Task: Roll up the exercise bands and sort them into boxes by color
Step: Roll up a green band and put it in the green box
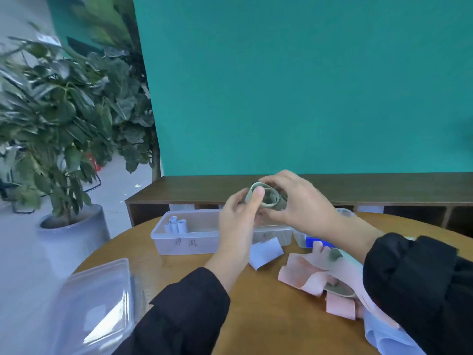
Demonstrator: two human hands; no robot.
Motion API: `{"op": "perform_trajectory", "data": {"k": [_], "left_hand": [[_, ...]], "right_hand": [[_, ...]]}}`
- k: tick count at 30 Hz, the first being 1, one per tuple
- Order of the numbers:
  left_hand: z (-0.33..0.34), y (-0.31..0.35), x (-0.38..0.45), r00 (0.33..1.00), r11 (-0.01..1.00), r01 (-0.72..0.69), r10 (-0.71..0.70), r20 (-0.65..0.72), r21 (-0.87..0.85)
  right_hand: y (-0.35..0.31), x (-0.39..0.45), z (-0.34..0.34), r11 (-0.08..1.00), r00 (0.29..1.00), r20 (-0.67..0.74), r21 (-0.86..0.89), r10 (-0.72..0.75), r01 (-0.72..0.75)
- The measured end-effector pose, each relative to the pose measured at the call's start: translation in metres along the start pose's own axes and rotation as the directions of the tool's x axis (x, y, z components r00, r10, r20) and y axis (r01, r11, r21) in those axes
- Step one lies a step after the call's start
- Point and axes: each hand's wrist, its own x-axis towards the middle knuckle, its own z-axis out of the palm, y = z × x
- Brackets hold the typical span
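Note:
A grey-green exercise band (268, 197), loosely rolled, is held up above the round wooden table (256, 311). My left hand (239, 221) pinches its left side with the thumb on the roll. My right hand (299, 203) curls over its top and right side. Below them stands a clear plastic box (184, 239) with two light blue rolled bands (177, 224) at its left end. A loose light blue band (266, 252) lies in front of the box. A heap of pink bands (307, 278) with a grey-green one mixed in lies at the right, partly under my right sleeve.
A second clear box (300, 238) with something blue in it stands behind my right forearm. Clear plastic lids (94, 308) rest on the table's near left edge. A low dark wooden shelf (194, 190) and a teal wall lie behind; potted plants (64, 124) stand at left.

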Motion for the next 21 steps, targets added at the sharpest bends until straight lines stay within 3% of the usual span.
{"op": "perform_trajectory", "data": {"k": [5, 10, 12, 16, 21], "left_hand": [[-0.031, 0.024, -0.029, 1.000, 1.000, 0.006, -0.005, -0.018, 0.026], [-0.059, 0.032, -0.056, 0.998, 0.999, 0.050, -0.050, 0.023, 0.000], [-0.069, 0.026, -0.067, 0.997, 0.998, 0.065, -0.064, 0.042, -0.023], [-0.085, 0.003, -0.092, 0.985, 0.984, 0.156, -0.149, 0.083, -0.087], [-0.099, -0.034, -0.110, 0.947, 0.947, 0.310, -0.301, 0.115, -0.079]], "right_hand": [[-0.035, -0.022, -0.003, 0.995, 0.999, 0.035, 0.100, -0.020, 0.017], [-0.056, -0.060, 0.002, 0.958, 0.978, 0.194, 0.258, 0.078, -0.128], [-0.061, -0.082, 0.013, 0.939, 0.977, 0.177, 0.301, 0.115, -0.165], [-0.066, -0.126, 0.044, 0.777, 0.969, 0.083, 0.583, 0.233, -0.237], [-0.071, -0.153, 0.082, 0.600, 0.932, -0.029, 0.772, 0.361, -0.209]]}}
